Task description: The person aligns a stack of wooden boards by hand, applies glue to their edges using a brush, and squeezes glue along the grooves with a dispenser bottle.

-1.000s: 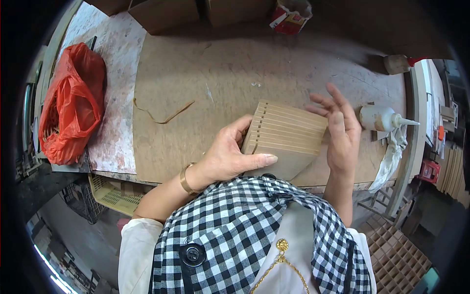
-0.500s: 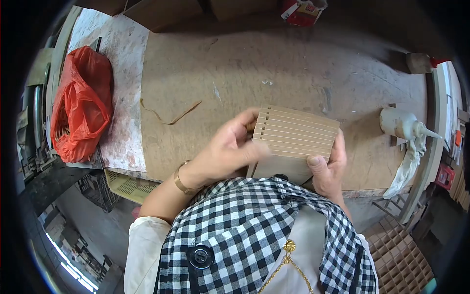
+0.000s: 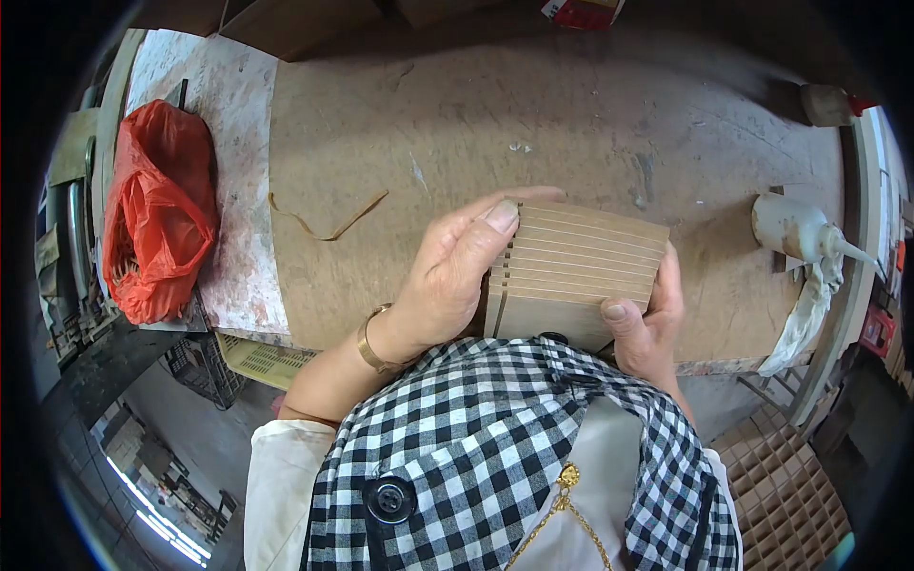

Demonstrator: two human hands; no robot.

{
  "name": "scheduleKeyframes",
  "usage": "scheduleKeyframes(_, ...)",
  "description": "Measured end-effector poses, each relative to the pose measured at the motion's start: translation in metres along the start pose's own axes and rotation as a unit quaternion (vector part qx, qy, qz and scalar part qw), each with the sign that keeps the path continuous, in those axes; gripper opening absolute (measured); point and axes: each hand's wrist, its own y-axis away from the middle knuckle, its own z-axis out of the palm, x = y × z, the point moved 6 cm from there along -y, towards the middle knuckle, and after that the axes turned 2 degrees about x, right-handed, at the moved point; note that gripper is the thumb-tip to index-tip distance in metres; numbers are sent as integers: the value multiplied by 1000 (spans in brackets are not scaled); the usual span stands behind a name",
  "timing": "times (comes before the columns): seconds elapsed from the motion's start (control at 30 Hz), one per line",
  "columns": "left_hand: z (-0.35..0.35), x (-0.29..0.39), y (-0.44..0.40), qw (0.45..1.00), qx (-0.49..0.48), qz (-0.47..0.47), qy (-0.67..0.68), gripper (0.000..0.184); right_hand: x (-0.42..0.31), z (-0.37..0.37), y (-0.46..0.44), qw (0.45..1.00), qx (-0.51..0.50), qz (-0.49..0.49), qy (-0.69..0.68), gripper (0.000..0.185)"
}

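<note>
Close to my chest, above the front edge of the table, I hold a stack of notched boards [image 3: 586, 252], thin light-brown pieces pressed together with small dark slots lined up near the left end. My left hand [image 3: 462, 257] grips the left end, its thumb on the upper left corner and its fingers behind. My right hand [image 3: 649, 319] clasps the right end, thumb on the near face and fingers around the side. The underside of the stack is hidden.
A red plastic bag [image 3: 162, 219] lies at the left. A thin brown strip [image 3: 328, 233] rests on the table [image 3: 362, 143]. To the right are a white glue bottle [image 3: 790, 228], a whitish rag [image 3: 804, 309] and another red-tipped bottle [image 3: 826, 105]. A yellow crate [image 3: 257, 360] sits below left.
My left hand has moved up along the left end, its thumb going from over the near part of the stack to the upper corner. My right hand keeps its hold.
</note>
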Motion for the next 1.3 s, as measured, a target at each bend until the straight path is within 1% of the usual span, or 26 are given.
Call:
scheduleKeyframes(0.2, 1, 1, 2, 999, 16, 7, -33, 43, 2, 0, 1, 1000, 2, -8, -6, 66)
scheduleKeyframes(0.57, 3, 1, 2, 998, 16, 26, -51, 44, 2, 0, 0, 999, 8, -37, 8, 67)
scheduleKeyframes(0.73, -5, -13, 7, 998, 60, -28, 6, 48, 3, -1, 1, 999, 6, -32, 28, 66)
scheduleKeyframes(0.8, -5, -13, 9, 993, 48, -11, 107, 43, 2, 0, 1, 999, 7, -22, 29, 66)
scheduleKeyframes(0.87, -4, -14, 11, 977, 35, 8, 208, 43, 0, 0, 0, 999, 8, -13, 33, 67)
scheduleKeyframes(0.9, -5, -18, 13, 977, 36, 6, 210, 43, 0, 1, 0, 999, 8, -10, 34, 67)
scheduleKeyframes(0.97, -4, -23, 21, 989, 13, 69, 129, 50, -1, 1, 0, 999, 14, -15, 29, 67)
scheduleKeyframes(1.03, -3, -23, 28, 990, -13, 133, 43, 59, 0, 1, 0, 999, 20, -23, 22, 67)
scheduleKeyframes(1.07, -4, -22, 29, 990, -12, 132, 44, 59, 0, 1, 0, 999, 20, -22, 22, 67)
scheduleKeyframes(1.2, -7, -33, 30, 998, -35, -45, 12, 73, 0, 1, 0, 999, 8, -5, 33, 68)
scheduleKeyframes(1.3, -8, -34, 29, 999, -44, -32, -4, 70, 3, -2, 0, 1000, -4, -23, 4, 70)
